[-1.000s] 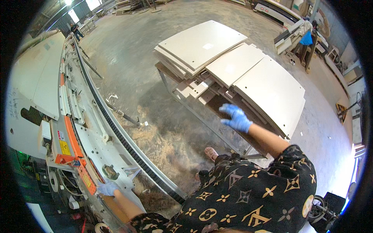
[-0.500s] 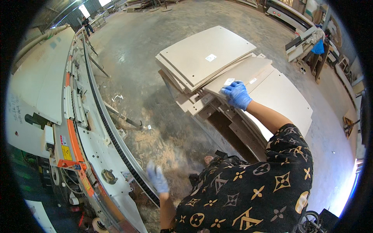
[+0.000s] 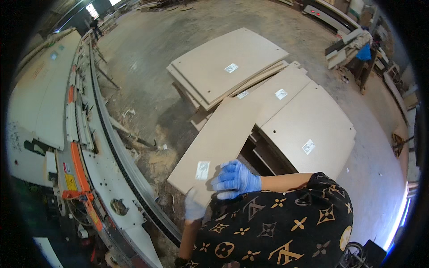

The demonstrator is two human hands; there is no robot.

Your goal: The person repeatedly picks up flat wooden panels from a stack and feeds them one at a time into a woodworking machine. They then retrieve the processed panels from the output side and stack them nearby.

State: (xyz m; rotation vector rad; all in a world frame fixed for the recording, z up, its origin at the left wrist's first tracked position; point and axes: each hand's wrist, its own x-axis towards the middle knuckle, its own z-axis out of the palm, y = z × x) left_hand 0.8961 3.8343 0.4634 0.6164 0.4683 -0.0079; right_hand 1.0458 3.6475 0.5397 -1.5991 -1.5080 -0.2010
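Blue-gloved left hand [image 3: 195, 206] and right hand [image 3: 236, 180], both at the near end of one loose beige panel [image 3: 219, 134]. Left: closed on the near edge, thumb side uppermost; fingers blurred and partly hidden. Right: half-open, fingers bent, tips against the upper face by the right edge; cannot tell whether it grips or only steadies. Panel position: slanting from the hands toward the pile, far end by the middle panel [image 3: 279, 96]; contact there unclear.

Counts. Uppermost panels on the pile: 3, namely a left panel [image 3: 230, 58], the middle one and a right panel [image 3: 308, 123]; sheets below overlap, not countable. White labels: 5 visible, 1 on the loose panel [image 3: 202, 169]. Long machine [image 3: 111, 178] at left: 1. Distant person [image 3: 95, 29]: 1.
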